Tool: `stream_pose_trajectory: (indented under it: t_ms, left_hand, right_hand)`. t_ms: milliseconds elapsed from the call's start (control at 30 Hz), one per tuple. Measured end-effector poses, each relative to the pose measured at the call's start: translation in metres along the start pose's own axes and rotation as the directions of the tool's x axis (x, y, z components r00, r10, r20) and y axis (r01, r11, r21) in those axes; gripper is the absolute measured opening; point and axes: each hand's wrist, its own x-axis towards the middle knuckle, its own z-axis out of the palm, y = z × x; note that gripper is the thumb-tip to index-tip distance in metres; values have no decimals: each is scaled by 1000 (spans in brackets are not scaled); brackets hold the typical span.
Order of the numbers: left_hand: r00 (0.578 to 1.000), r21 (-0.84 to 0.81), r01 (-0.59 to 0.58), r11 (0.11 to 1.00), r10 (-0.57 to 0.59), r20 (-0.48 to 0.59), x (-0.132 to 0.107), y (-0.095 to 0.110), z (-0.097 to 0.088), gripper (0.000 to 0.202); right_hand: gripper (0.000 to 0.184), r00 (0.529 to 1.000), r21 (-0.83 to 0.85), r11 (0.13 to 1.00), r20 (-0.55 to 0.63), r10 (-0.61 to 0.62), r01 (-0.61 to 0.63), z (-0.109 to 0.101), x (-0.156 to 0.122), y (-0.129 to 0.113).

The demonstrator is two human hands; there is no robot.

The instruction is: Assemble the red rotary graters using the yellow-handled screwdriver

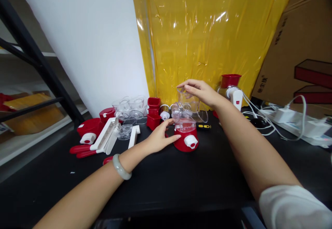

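Note:
A small appliance with a red base point(185, 142) and a white knob stands mid-table. A clear plastic housing point(184, 117) sits on top of it. My left hand point(160, 137) grips the base's left side, thumb and fingers around it. My right hand point(199, 91) rests on top of the clear housing, fingers curled over its upper rim. A pale bangle is on my left wrist.
Left of the base lie red and white handles point(103, 139), clear plastic cups point(131, 108) and red square cups point(153, 113). Another red-topped unit point(231, 88) stands at the back right. White cables and a power strip point(290, 118) lie right, below a cardboard box point(301, 49). Yellow film hangs behind.

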Motion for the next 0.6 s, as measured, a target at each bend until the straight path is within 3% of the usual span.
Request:
stream_pose_trajectory:
  t_ms: [200,400,533,600]
  left_hand:
    - [1000,-43,-8,999,7,-12,1,0,2,61]
    - [1000,-124,-2,992,3,9,1,2,2,59]
    - [1000,-148,-10,989,13,16,1,5,3,55]
    - [1000,-143,-10,990,12,11,1,5,4,54]
  right_hand:
    - [44,998,66,997,-51,28,-25,11,0,-2]
    - [45,998,114,992,-22,56,-53,16,-2,-7]
    - [58,991,220,967,1,135,-132,10,4,-4]
    - [66,977,271,945,-52,205,-184,5,10,8]
